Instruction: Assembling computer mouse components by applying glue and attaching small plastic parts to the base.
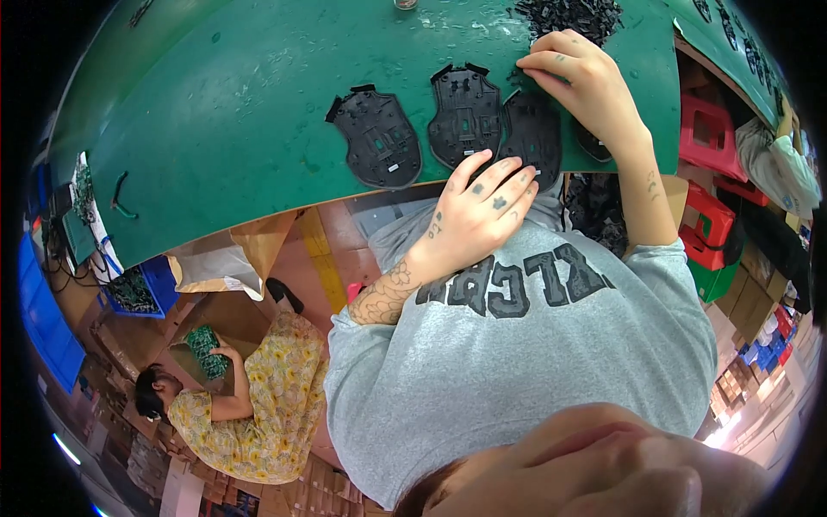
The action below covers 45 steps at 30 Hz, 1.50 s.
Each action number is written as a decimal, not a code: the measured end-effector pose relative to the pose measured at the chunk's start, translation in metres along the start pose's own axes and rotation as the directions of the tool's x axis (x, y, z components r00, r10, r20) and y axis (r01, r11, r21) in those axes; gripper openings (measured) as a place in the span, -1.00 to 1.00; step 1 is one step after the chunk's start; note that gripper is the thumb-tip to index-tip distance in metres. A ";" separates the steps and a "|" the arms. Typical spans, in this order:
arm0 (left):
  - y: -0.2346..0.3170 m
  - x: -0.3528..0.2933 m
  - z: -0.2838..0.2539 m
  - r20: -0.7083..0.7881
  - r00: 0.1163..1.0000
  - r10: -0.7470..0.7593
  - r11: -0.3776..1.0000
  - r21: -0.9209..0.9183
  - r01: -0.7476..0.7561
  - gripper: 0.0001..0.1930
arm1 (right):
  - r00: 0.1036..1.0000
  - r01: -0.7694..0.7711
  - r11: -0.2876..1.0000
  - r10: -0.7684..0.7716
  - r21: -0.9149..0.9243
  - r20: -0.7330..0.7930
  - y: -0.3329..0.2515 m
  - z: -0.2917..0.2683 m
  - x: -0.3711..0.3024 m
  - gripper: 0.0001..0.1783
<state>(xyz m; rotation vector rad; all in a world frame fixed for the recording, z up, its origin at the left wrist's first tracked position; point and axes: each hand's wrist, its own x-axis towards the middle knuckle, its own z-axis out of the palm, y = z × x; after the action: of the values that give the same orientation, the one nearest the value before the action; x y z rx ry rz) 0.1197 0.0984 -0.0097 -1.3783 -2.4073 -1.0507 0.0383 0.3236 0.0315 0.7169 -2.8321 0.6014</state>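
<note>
Three shield-shaped black plastic shells lie in a row along the near edge of a green table: a left shell (379, 138), a middle shell (465, 116) and a right shell (531, 129). My left hand (482, 207) bends its fingers over the near end of the right shell; its thumb is hidden. Beyond that shell's far end, my right hand (581, 77) pinches thumb and fingers together. Whatever is between the fingertips is too small to make out. A heap of small black parts (573, 17) lies just past the right hand.
Under my right forearm, another black shell (594, 145) shows in part. Black pieces (594, 207) fill a container below the table edge. Dark-handled pliers (123, 196) lie at the table's left. Another person (258, 405) at lower left holds a green bundle (207, 351). Red stools (711, 129) stand right.
</note>
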 end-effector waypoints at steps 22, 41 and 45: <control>-0.026 -0.051 -0.025 -0.483 0.851 -0.207 0.930 0.173 0.324 -0.72 | 0.991 -0.106 0.797 0.131 0.595 0.001 -0.091 0.030 0.012 -0.88; -0.033 -0.059 -0.019 -0.470 0.846 -0.250 0.923 0.148 0.355 -0.73 | 0.994 0.070 0.938 -0.036 0.339 -0.107 -0.090 0.066 0.016 -0.83; -0.033 -0.059 -0.020 -0.470 0.847 -0.247 0.927 0.141 0.348 -0.72 | 0.993 0.103 0.964 -0.084 0.246 -0.085 -0.097 0.062 0.020 -0.81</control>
<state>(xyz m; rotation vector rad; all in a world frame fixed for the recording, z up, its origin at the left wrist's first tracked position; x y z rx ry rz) 0.1218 0.0342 -0.0387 -0.6103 -2.3325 -0.9901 0.0646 0.2109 0.0137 0.8443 -2.6648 0.9604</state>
